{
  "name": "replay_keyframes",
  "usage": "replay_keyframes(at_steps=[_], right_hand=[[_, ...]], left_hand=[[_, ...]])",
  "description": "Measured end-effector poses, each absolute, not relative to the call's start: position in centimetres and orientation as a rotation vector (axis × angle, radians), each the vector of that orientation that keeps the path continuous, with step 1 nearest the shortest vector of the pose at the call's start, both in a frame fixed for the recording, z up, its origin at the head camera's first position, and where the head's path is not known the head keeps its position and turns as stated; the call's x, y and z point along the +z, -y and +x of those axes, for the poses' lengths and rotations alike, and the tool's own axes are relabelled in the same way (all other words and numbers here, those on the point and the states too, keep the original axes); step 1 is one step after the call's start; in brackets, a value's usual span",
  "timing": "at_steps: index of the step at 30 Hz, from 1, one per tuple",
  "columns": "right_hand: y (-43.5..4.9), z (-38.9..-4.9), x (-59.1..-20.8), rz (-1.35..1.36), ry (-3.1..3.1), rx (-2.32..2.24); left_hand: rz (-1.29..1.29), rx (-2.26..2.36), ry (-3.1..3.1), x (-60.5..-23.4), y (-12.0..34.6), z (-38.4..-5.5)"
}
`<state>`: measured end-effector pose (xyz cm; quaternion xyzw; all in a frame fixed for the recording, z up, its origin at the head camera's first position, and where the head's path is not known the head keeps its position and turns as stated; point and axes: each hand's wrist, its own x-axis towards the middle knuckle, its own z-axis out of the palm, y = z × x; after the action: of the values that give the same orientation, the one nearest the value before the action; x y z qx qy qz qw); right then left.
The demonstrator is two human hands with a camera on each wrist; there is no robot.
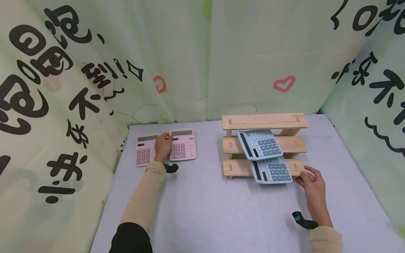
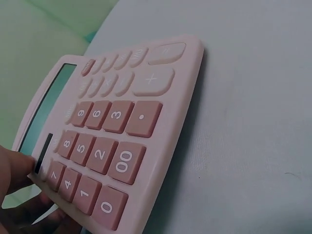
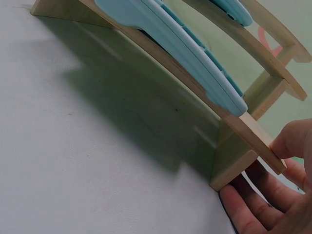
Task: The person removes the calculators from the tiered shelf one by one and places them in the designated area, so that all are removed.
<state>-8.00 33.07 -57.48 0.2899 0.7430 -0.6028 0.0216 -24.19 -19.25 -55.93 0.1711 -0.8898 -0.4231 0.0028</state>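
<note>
With thumb on top and fingers below, my left hand (image 1: pixel 163 147) pinches the left edge of a pink calculator (image 1: pixel 187 145); its darker pink number keys face up in the left wrist view. A second pink calculator (image 1: pixel 143 159) lies just left of that hand, partly covered by it. To the right stands a three-tier wooden rack (image 1: pixel 237 168). Two light blue calculators lean on it, an upper calculator (image 1: pixel 250 135) overlapping a lower calculator (image 1: pixel 275 174). My right hand (image 1: pixel 316 188) grips the right end of the rack's lowest slat (image 3: pixel 261 146), thumb above and fingers underneath.
A white-covered table (image 1: pixel 205 211) carries everything. Pale green curtains (image 1: pixel 246 63) with black lettering and pink drawings hang at the back and both sides. Dark camera straps sit on both wrists.
</note>
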Motion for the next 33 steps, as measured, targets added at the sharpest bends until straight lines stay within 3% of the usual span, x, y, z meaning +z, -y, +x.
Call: replay_keyframes(at_steps=[33], right_hand=[[-33.0, -8.1, -57.5, 0.901, -2.308, -1.844]], left_hand=[[0.474, -0.836, 2.841, -55.1, 18.1, -22.7]])
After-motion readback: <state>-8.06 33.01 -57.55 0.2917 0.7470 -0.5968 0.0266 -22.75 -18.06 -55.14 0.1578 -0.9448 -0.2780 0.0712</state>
